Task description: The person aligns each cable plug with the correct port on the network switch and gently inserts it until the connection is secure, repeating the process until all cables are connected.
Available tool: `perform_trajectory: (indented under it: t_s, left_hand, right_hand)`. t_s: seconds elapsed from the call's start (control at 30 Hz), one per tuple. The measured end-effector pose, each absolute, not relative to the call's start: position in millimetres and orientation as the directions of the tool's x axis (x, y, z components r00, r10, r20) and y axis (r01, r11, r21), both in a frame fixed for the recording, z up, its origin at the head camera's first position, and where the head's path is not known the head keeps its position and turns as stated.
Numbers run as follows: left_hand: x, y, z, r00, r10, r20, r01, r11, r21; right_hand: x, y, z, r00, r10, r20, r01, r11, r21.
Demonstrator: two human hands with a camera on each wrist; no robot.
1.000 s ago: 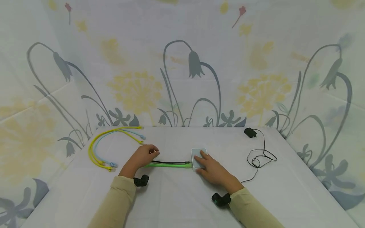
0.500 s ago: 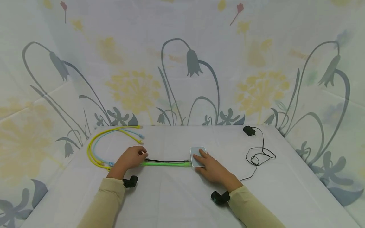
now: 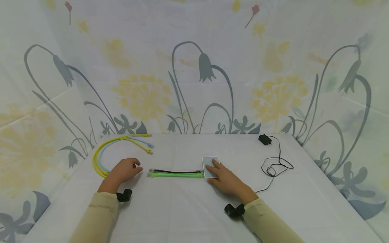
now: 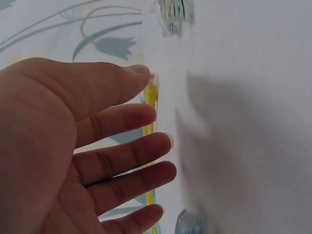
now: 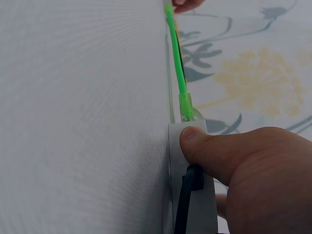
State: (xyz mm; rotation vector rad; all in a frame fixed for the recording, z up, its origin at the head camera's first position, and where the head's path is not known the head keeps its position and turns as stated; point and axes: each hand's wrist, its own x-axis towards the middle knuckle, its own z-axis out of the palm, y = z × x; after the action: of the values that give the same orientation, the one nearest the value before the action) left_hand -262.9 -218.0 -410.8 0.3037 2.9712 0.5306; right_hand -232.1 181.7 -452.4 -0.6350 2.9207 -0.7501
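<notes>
A small white router (image 3: 210, 173) with a grey-blue top lies mid-table. My right hand (image 3: 226, 179) holds it, fingers spread over the top and thumb on the near side, beside a dark power lead (image 5: 183, 209) in the right wrist view. A short green network cable (image 3: 177, 175) and a black network cable (image 3: 176, 171) run left from its side, their other plugs lying loose. Left of those plugs is my left hand (image 3: 123, 170), fingers relaxed and holding nothing. In the left wrist view, a clear plug (image 4: 173, 17) shows beyond the thumb.
Yellow network cables (image 3: 96, 158) and a light blue network cable (image 3: 104, 152) curve at the back left, partly behind my left hand. At the back right sits a black power adapter (image 3: 265, 139) with its coiled cord (image 3: 281, 165). A flower-patterned curtain (image 3: 188, 84) stands behind the table.
My left hand has moved left along the black and green cables and off their ends, so the loose plugs now show. My right hand has stayed on the router.
</notes>
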Motion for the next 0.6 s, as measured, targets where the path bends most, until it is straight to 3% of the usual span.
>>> perform_trajectory:
  t_s: [0.6]
  left_hand:
    - [-254.8, -246.0, -413.7, -0.976, 0.204, -0.081, 0.166, 0.926, 0.340]
  right_hand:
    - [-234.9, 182.8, -456.8, -0.912, -0.407, 0.039, -0.379, 0.807, -0.453]
